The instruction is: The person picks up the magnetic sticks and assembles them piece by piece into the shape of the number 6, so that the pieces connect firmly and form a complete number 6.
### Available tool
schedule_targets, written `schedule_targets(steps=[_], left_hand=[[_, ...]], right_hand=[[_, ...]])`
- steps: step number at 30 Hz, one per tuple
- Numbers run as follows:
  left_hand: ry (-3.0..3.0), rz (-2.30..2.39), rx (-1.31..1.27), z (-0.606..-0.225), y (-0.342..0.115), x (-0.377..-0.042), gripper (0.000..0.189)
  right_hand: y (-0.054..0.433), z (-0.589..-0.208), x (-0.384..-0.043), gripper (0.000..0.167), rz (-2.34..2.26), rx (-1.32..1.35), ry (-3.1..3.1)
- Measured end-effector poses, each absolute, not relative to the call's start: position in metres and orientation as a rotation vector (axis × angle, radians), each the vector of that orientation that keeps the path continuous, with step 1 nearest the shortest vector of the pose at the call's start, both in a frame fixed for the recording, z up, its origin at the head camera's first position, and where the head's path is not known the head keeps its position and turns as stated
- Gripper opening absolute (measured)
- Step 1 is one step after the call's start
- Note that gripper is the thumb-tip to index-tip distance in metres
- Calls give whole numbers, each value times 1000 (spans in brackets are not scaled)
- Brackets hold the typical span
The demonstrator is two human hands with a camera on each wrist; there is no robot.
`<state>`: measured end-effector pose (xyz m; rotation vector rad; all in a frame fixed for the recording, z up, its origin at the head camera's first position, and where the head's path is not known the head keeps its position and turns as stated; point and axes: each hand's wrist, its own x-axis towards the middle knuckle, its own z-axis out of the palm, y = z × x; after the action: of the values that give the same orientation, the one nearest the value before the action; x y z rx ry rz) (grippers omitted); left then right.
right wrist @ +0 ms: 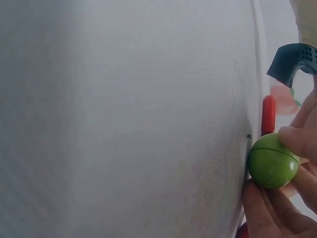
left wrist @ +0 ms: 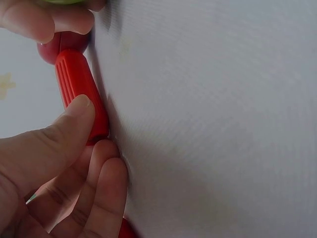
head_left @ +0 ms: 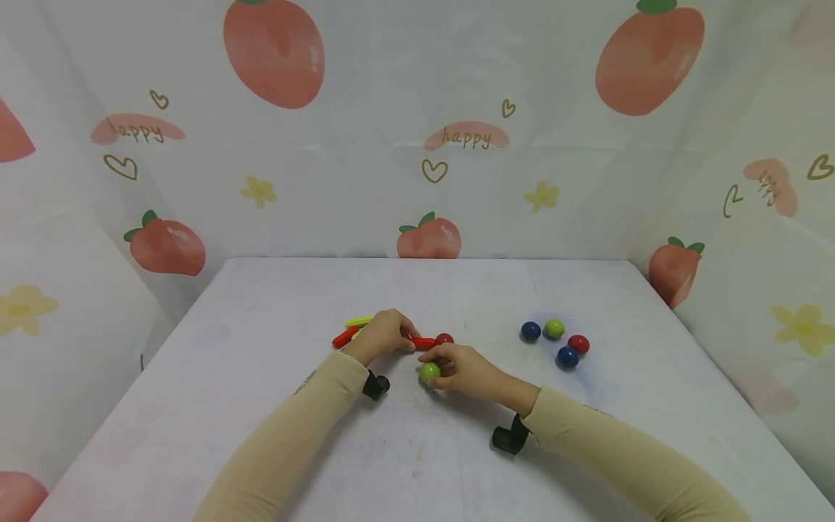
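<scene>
Near the middle of the table, a red stick was pinched by the left hand, thumb laid on its side, fingertips at its left end. A green ball was gripped between thumb and fingers by the right hand, just to the near side of the stick; whether its weight was borne by the table could not be told. The hands were held close, yet apart.

Risks, as judged: a red ball was set at the stick's right end, apparently touching. If unattached, it could be rolled away by a nudge of the stick or a brush from the right fingers, very near it. The green ball, smooth and round, could be lost were the pinch slackened. Little room was left between the hands; a knock was thought possible.

Appearance: stick bright red, straight, ribbed lengthwise. Green ball glossy, marked by a thin dark seam; a similar line was noted on the red ball.

Also noted: beside the left hand, a yellow stick and a second red stick; well to the right, a blue ball, another blue ball, a second green ball and a second red ball.
</scene>
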<state>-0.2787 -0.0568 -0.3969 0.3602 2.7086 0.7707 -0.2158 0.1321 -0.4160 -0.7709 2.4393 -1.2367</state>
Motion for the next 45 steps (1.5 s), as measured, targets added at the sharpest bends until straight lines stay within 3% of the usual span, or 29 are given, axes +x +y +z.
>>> schedule_targets(steps=[21, 34, 45], left_hand=[[2700, 774, 349, -396, -56, -278, 14], [2728, 746, 388, -396, -56, -279, 15], [2731, 733, 369, -398, -57, -279, 15]], right_hand=[[135, -413, -217, 39, -1244, -763, 2427], [150, -388, -232, 42, -1450, -615, 2527], [149, -411, -250, 43, -1359, -415, 2585]])
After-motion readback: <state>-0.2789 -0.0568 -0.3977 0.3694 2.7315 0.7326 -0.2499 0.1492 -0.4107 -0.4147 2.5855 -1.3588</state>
